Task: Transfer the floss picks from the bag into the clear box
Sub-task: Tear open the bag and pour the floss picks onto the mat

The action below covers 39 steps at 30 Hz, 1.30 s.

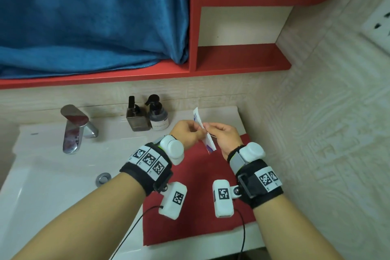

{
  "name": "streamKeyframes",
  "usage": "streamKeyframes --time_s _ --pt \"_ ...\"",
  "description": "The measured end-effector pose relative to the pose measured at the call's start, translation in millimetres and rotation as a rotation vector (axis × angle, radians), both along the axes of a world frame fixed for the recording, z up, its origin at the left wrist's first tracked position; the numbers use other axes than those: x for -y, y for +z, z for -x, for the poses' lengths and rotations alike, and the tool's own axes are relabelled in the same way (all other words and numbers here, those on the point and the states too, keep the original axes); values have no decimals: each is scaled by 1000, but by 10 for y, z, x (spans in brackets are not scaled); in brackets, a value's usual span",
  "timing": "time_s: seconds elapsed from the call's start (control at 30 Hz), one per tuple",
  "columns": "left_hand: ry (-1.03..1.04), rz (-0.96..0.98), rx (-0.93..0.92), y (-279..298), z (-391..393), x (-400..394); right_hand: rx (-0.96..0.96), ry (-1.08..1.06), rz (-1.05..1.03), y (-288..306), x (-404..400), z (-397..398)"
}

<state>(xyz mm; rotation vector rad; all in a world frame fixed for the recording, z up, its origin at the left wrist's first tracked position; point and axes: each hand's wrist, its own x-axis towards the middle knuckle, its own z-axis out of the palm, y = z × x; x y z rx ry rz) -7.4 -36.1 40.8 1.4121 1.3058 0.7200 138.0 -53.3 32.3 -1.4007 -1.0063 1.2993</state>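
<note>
A thin white bag (198,118) with blue and red print is held edge-on above the red cloth (198,177), between both hands. My left hand (187,133) pinches its left side near the top. My right hand (224,136) pinches its right side, fingers curled round the edge. The bag's lower end (211,146) hangs down between the wrists. I cannot make out any floss picks, and I see no clear box on the counter.
A chrome faucet (73,127) stands at the white sink (42,175) on the left. Two dark pump bottles (147,116) stand against the back wall. Above are a red shelf (242,59) and a blue towel (88,17). The tiled wall (316,112) closes the right side.
</note>
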Motion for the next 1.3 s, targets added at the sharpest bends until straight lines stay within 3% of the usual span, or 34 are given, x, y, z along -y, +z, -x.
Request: streamKeyframes --time_s 0.13,0.4,0.7,0.93,1.1,1.3 --pt "-3 37 66 43 -28 26 -41 48 -51 -28 46 -64" --pt "-29 76 -122 -12 -58 -19 42 99 -17 -96 105 -102" --pt "-56 184 -181 69 -119 -4 342 179 -94 -96 110 -91" --pt "-56 87 -327 -4 -21 34 487 230 -70 -125 140 4" --pt "-207 128 -285 -56 -1 32 533 234 -7 -85 126 -66" --pt "-294 41 -436 -85 31 -26 606 284 16 -61 108 -61"
